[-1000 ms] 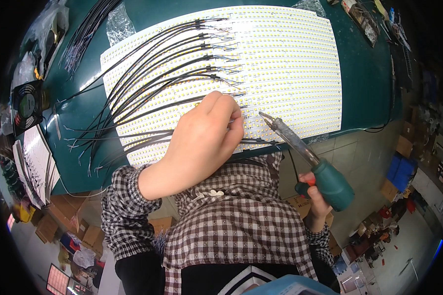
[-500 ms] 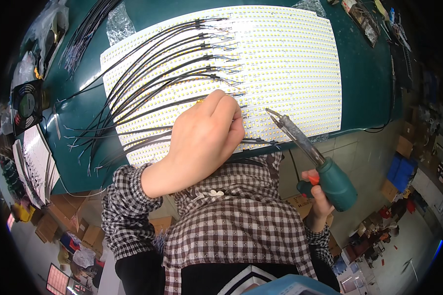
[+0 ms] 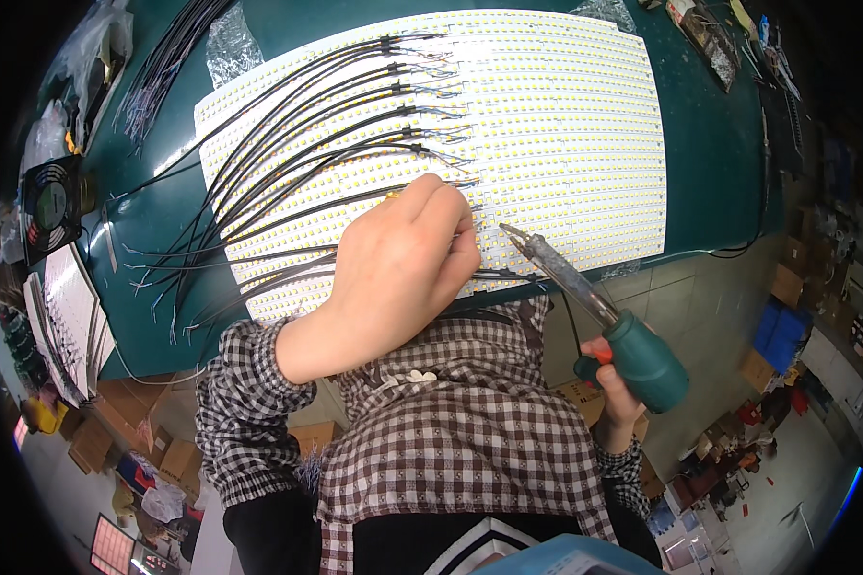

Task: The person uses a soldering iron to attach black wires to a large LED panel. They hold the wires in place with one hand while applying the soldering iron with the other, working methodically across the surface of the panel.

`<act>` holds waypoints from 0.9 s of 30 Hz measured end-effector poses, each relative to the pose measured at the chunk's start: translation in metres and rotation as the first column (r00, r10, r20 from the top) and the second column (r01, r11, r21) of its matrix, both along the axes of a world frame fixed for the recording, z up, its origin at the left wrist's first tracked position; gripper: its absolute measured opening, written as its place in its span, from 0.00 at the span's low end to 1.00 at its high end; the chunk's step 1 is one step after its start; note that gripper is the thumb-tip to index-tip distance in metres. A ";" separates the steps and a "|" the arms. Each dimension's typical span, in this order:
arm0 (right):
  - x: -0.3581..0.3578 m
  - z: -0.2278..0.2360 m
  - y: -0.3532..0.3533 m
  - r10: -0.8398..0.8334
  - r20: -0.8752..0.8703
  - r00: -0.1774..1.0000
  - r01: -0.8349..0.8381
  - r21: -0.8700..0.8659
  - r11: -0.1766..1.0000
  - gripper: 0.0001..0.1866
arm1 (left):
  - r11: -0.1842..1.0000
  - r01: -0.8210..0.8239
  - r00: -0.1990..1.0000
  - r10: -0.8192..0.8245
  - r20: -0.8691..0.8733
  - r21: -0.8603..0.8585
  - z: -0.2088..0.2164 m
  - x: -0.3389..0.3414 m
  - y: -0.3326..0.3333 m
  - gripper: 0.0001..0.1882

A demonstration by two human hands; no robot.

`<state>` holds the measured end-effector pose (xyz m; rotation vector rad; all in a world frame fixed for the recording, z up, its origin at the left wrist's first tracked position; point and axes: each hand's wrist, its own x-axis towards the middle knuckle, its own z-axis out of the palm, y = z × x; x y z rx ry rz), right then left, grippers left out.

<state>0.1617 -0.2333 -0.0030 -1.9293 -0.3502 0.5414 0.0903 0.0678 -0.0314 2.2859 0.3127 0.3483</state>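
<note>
A white LED board [image 3: 575,144] with rows of small yellow LEDs lies on the green table. Black cables [image 3: 297,125] fan across its left half, their thin wire ends reaching the middle of the board. My left hand [image 3: 393,264] rests over the board's lower part, fingers pinched on a black cable that runs in beneath it; the fingertips are partly hidden. In my right hand [image 3: 623,393] is a soldering iron with a green handle [image 3: 648,362]. Its tip points up and left, over the board just right of my left fingers.
A bundle of cables [image 3: 168,72] lies at the table's far left. Along the left edge stand a small black fan [image 3: 56,201] and a stack of white boards [image 3: 72,316]. Cardboard boxes [image 3: 125,417] sit on the floor. A tool-like item [image 3: 705,43] lies at the far right.
The soldering iron has moved left and slightly down, bringing its tip closer to my left fingers. My left hand has stayed almost still.
</note>
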 end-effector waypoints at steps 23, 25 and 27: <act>0.008 -0.009 0.000 0.167 0.133 0.977 -0.164 -0.033 0.986 0.25 | 0.998 0.016 1.000 -0.017 0.010 0.068 -0.002 0.003 -0.001 0.09; 0.009 -0.010 -0.001 0.176 0.139 0.975 -0.173 -0.032 0.984 0.25 | 0.998 0.014 1.000 -0.015 0.012 0.058 -0.001 0.003 -0.001 0.09; 0.009 -0.010 -0.001 0.179 0.144 0.973 -0.176 -0.032 0.984 0.25 | 0.998 0.014 1.000 -0.014 0.012 0.053 -0.001 0.003 0.000 0.09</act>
